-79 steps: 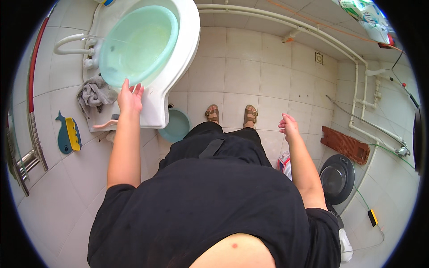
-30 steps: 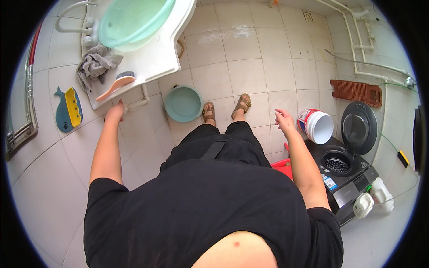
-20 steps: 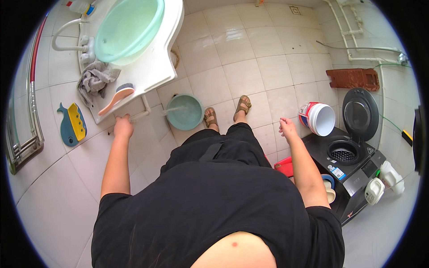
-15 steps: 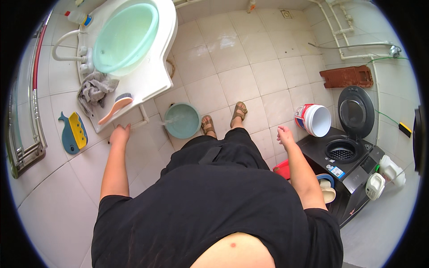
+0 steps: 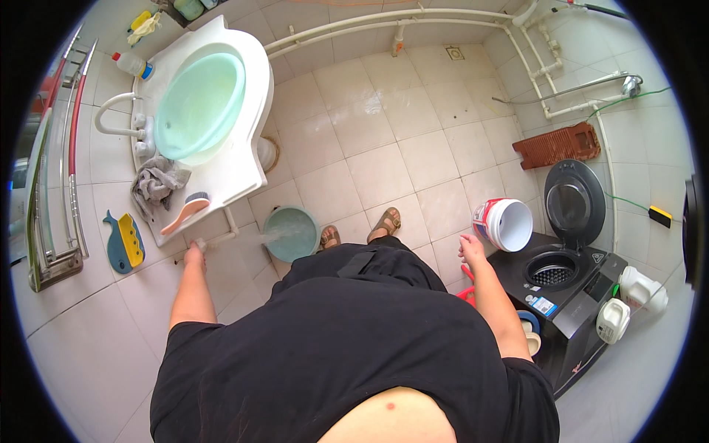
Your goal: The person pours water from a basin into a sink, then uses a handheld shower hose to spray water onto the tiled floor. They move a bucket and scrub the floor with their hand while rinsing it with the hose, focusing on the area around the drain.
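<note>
My left hand (image 5: 194,255) reaches out below the washbasin counter (image 5: 240,179), its fingers closed around something small and whitish that I cannot make out. From beside these fingers a spray of water (image 5: 255,238) runs right into the pale green basin (image 5: 288,249) on the floor, by my sandalled feet. On the right my right hand (image 5: 471,249) hangs with its fingers curled in and nothing visible in them, close to a white bucket (image 5: 515,226) that lies tilted on its side.
Another green basin (image 5: 196,103) sits in the washbasin. On the counter are a grey cloth (image 5: 159,181) and a scrub brush (image 5: 188,213). A black washing machine (image 5: 583,295) with raised lid (image 5: 574,204) stands right, near white jugs (image 5: 614,321). Pipes run along the walls.
The view has tilted, so the room sits lower in the picture. The water spray looks longer and wider. Both hands keep roughly their places beside the counter and the bucket.
</note>
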Demonstrator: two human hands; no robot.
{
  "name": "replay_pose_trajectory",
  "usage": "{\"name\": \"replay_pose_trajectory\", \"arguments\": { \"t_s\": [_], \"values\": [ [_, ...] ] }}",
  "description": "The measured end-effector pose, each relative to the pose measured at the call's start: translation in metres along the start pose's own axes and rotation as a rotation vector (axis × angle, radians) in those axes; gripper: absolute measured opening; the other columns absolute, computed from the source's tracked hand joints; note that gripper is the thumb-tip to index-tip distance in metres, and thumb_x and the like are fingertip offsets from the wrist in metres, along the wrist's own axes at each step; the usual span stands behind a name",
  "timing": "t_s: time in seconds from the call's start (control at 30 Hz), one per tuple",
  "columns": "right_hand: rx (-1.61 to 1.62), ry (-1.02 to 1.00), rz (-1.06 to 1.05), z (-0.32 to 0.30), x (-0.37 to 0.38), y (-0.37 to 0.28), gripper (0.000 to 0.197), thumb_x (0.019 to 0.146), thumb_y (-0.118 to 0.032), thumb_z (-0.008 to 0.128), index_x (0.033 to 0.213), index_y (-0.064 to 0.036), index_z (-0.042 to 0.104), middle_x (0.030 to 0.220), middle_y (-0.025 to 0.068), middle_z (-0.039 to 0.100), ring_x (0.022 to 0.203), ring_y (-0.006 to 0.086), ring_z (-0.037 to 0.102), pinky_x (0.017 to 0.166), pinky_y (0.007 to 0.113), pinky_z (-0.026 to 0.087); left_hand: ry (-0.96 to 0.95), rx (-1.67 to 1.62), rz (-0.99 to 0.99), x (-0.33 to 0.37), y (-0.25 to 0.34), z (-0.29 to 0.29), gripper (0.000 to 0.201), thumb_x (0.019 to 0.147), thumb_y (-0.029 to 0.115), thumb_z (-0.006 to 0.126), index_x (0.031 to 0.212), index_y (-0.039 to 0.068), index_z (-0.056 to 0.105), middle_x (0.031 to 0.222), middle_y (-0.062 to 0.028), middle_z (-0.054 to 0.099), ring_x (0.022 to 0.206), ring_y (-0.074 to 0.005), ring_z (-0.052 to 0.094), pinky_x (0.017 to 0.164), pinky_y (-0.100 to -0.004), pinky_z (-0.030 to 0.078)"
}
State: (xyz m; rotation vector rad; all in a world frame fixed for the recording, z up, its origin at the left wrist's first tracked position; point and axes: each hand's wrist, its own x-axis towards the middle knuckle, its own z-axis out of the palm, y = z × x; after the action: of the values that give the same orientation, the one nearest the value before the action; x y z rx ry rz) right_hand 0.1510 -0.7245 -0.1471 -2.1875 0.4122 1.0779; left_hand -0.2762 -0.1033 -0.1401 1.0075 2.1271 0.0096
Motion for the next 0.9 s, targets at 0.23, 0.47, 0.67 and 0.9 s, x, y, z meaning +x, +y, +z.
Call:
{"name": "replay_pose_trajectory", "arguments": {
  "t_s": [0.23, 0.47, 0.67, 0.9],
  "values": [
    [-0.014, 0.014, 0.012, -0.057, 0.04, -0.009, 0.035, 0.083, -0.025, 0.045, 0.113, -0.008, 0.045, 0.064, 0.0017, 0.049, 0.05, 0.0107, 0.048, 0.039, 0.025, 0.039, -0.346, -0.186, -0.018, -0.109, -0.033, 0.094, 0.03, 0.085, 0.031, 0.036, 0.075, 0.007, 0.049, 0.057, -0.0006, 0.045, 0.044, -0.0103, 0.039, 0.037, -0.0232, 0.03],
    [0.033, -0.029, 0.0, -0.084, 0.089, -0.023, 0.029, 0.083, -0.024, 0.046, 0.108, -0.0092, 0.048, 0.061, 0.0024, 0.048, 0.046, 0.0114, 0.046, 0.037, 0.023, 0.036, -0.693, -0.223, 0.567, -0.248, 0.067, 0.149, 0.021, 0.088, 0.023, 0.039, 0.091, 0.007, 0.053, 0.077, -0.002, 0.055, 0.064, -0.0097, 0.051, 0.055, -0.0224, 0.041],
    [-0.023, -0.076, -0.07, -0.071, 0.114, -0.075, 0.033, 0.081, -0.024, 0.046, 0.109, -0.0065, 0.046, 0.064, 0.0038, 0.05, 0.048, 0.0124, 0.048, 0.037, 0.025, 0.037, -0.658, -0.839, 0.709, -0.231, 0.183, 0.107, 0.02, 0.089, 0.02, 0.037, 0.099, 0.005, 0.047, 0.089, -0.0067, 0.055, 0.078, -0.0164, 0.054, 0.067, -0.0288, 0.045],
    [-0.078, -0.129, -0.257, -0.034, 0.114, -0.205, 0.033, 0.082, -0.023, 0.046, 0.109, -0.0044, 0.046, 0.064, 0.0043, 0.05, 0.049, 0.0118, 0.049, 0.038, 0.023, 0.038, -0.613, -1.467, 0.347, -0.119, 0.299, 0.077, 0.021, 0.087, 0.013, 0.036, 0.103, 0.002, 0.042, 0.101, -0.0124, 0.049, 0.094, -0.0261, 0.049, 0.084, -0.0392, 0.041]
  ]
}}
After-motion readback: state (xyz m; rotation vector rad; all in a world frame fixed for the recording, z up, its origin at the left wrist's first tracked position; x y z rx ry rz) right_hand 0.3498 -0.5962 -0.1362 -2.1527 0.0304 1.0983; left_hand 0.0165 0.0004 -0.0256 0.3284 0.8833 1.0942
